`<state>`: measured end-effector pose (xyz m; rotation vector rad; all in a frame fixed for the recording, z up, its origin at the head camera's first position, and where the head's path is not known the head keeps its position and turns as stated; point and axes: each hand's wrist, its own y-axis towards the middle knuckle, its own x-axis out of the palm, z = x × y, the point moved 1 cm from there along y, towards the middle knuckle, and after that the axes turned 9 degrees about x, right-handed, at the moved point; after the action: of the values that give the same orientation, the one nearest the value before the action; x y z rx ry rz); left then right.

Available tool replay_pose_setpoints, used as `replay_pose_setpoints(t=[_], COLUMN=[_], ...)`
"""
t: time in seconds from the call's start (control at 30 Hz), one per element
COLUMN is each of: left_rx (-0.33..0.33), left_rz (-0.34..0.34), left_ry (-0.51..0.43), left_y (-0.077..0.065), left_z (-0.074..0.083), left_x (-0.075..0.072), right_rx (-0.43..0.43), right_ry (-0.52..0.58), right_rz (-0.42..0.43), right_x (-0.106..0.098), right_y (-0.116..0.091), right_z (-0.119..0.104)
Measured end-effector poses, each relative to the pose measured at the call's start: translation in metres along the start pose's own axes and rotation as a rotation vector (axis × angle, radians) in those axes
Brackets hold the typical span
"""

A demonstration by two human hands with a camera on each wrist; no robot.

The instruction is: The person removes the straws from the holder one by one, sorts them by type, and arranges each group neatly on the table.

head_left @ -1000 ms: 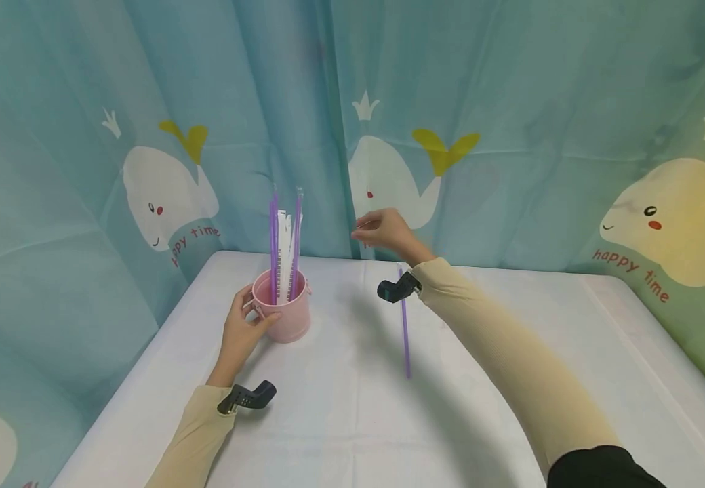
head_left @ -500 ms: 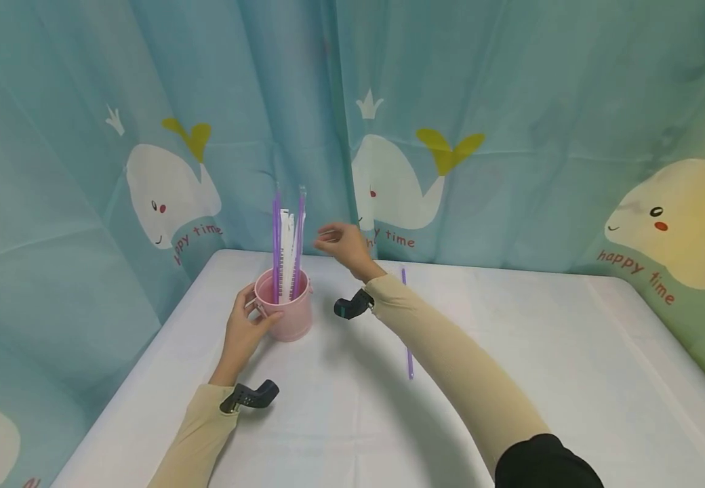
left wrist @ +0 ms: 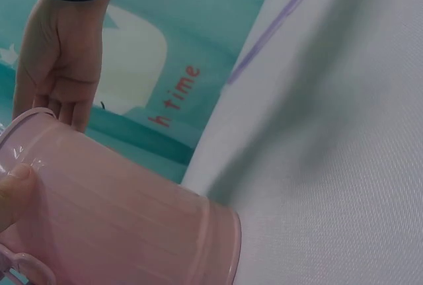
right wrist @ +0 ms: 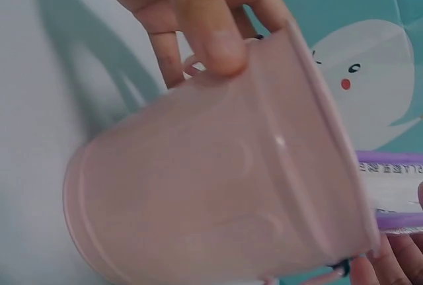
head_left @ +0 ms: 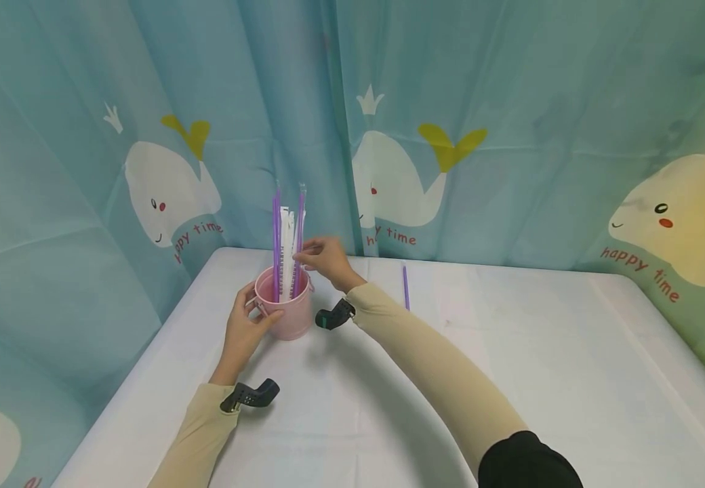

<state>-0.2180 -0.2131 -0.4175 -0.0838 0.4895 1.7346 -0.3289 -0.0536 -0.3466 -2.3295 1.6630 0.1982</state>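
A small pink bucket (head_left: 293, 318) stands upright on the table, holding wrapped purple straws (head_left: 276, 251) and white printed wrappers (head_left: 284, 254). My left hand (head_left: 245, 339) grips the bucket's left side, thumb on the front near the rim and fingers around the far side. Over the right rim, my right hand (head_left: 328, 261) has its thumb and fingertips at a purple straw (head_left: 301, 224), pinching it. In the right wrist view, that hand's fingers (right wrist: 390, 258) show only partly beside the straws. Another purple straw (head_left: 406, 288) lies on the table, partly behind the right sleeve.
The white-covered table (head_left: 548, 352) reaches back to a blue-green curtain (head_left: 236, 102) printed with whales. My right forearm crosses the table from the lower right. Each wrist carries a black camera (head_left: 335, 314).
My right hand has moved left and down from beside the curtain's middle whale to the straws in the bucket. The left hand keeps holding the bucket in place.
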Motion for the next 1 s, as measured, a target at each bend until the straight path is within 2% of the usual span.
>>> replay_pose_setpoints(t=[0.2,0.4,0.67,0.87,1.0], left_rx=[-0.001,0.001,-0.001,0.045,0.022], left_rz=[0.005,0.01,0.02,0.051,0.023], left_ry=[0.006,-0.004,-0.025,-0.012,-0.026], left_y=[-0.001,-0.002,-0.003,-0.005,-0.003], left_z=[-0.001,0.001,0.003,0.008,0.011], left_x=[0.0,-0.001,-0.001,-0.003,-0.006], right_rx=[0.02,0.002,-0.011,-0.015,-0.012], right_ry=[-0.047,-0.06,-0.019,-0.006,-0.014], right_rz=[0.007,0.013,0.012,0.02,0.03], right_x=[0.005,0.007,0.007,0.005,0.004], right_y=[-0.001,-0.001,-0.003,-0.002,-0.002], right_z=[0.003,0.006,0.01,0.01,0.009])
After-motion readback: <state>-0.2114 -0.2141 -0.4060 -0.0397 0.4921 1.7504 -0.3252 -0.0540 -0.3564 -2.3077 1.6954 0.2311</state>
